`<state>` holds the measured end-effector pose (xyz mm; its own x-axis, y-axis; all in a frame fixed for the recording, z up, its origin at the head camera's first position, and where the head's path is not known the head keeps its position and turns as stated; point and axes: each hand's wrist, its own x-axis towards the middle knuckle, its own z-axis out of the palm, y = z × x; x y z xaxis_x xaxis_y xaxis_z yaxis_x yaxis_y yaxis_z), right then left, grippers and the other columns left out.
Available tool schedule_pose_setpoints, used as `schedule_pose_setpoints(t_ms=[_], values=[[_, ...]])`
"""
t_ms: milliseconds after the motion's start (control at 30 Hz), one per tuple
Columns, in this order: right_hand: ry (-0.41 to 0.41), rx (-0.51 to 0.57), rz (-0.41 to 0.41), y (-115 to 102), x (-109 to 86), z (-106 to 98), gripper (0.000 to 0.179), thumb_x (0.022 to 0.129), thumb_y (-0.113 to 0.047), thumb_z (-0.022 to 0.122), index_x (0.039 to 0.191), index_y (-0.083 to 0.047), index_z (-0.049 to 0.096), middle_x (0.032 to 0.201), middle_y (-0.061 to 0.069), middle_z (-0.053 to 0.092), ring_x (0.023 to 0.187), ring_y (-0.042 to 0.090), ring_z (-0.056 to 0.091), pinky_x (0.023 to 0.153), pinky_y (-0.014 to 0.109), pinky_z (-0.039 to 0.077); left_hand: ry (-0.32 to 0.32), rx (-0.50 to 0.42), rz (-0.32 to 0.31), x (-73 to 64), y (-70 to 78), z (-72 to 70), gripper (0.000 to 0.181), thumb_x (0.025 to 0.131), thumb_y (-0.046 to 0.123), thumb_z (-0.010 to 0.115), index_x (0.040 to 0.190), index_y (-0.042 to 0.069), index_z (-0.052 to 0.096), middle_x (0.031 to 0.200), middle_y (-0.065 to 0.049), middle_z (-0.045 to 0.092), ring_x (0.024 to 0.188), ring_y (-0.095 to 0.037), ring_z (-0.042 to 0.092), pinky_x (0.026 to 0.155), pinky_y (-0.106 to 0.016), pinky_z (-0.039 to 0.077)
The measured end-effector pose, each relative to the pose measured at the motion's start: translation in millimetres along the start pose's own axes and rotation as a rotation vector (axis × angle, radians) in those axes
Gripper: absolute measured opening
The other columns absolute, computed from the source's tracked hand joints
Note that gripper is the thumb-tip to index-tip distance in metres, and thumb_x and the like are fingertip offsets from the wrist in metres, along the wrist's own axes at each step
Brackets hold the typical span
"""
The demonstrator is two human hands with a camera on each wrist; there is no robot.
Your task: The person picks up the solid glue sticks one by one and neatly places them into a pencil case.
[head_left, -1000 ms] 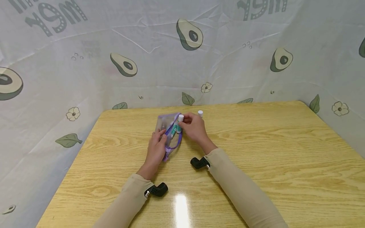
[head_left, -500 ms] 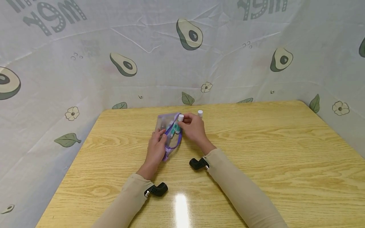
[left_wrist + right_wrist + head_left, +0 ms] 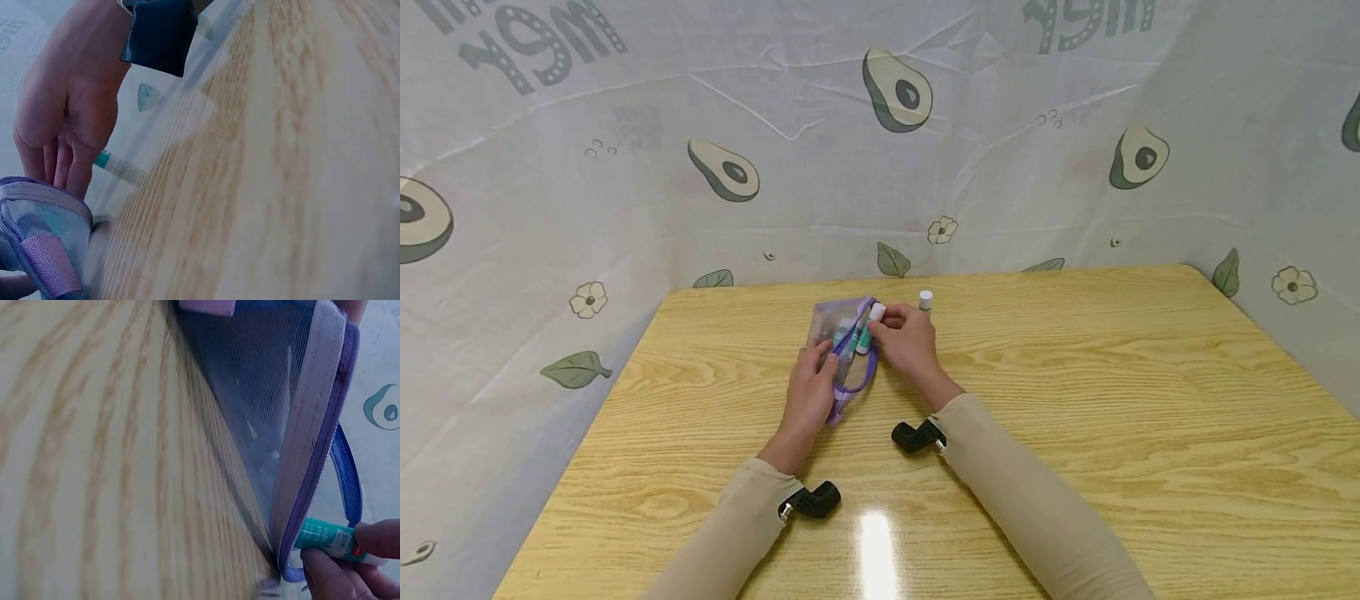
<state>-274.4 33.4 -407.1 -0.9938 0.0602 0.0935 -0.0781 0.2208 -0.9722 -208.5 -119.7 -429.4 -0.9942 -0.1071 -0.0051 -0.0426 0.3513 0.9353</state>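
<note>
A mesh zip pouch with purple edging lies near the back of the table, its mouth spread open to the right. My left hand holds its near side, thumb at the rim. My right hand pinches a green glue stick with a white cap between thumb and fingers. That stick leans left, its lower end inside the pouch mouth. Through the mesh, more green-and-white sticks show, partly hidden by the edging. Just behind my right hand another white-capped stick stands upright, its lower part hidden.
The wooden table extends widely to the right and toward me. A printed avocado sheet hangs along its back edge. Black camera mounts jut from both sleeves.
The held glue stick has tilted over and slid a little down and left into the pouch mouth. My right hand has shifted slightly left; the left hand stays on the pouch.
</note>
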Motion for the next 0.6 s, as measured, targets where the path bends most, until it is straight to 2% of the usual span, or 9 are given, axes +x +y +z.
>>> schedule_pose_setpoints(t_ms=[133,333,600], values=[[0.000,0.104,0.067,-0.4,-1.8,2.3,0.028,0.090,-0.009,0.071,0.115,0.002,0.066,0.104,0.018,0.071,0.089,0.022,0.071,0.076,0.029,0.061,0.005,0.008,0.004,-0.8,0.3,-0.5,0.051,0.105,0.031,0.038,0.153,0.011,0.037,0.166,-0.006,0.017,0.155,-0.030,0.001,0.124,-0.055,0.006],[0.002,0.183,0.142,0.8,-3.3,5.4,0.026,0.091,-0.008,0.070,0.114,0.003,0.065,0.103,0.017,0.071,0.087,0.022,0.073,0.079,0.031,0.061,0.014,0.008,0.012,-1.0,1.4,-0.4,0.053,0.105,0.030,0.039,0.154,0.010,0.035,0.166,-0.007,0.017,0.155,-0.030,0.003,0.124,-0.054,0.007],[0.008,0.281,0.221,2.2,-5.0,10.5,0.029,0.091,-0.004,0.066,0.117,0.009,0.063,0.108,0.022,0.070,0.091,0.024,0.073,0.081,0.033,0.060,0.009,0.006,0.005,-0.5,2.0,0.1,0.055,0.105,0.031,0.039,0.156,0.011,0.031,0.167,-0.006,0.016,0.155,-0.030,0.003,0.124,-0.053,0.008]])
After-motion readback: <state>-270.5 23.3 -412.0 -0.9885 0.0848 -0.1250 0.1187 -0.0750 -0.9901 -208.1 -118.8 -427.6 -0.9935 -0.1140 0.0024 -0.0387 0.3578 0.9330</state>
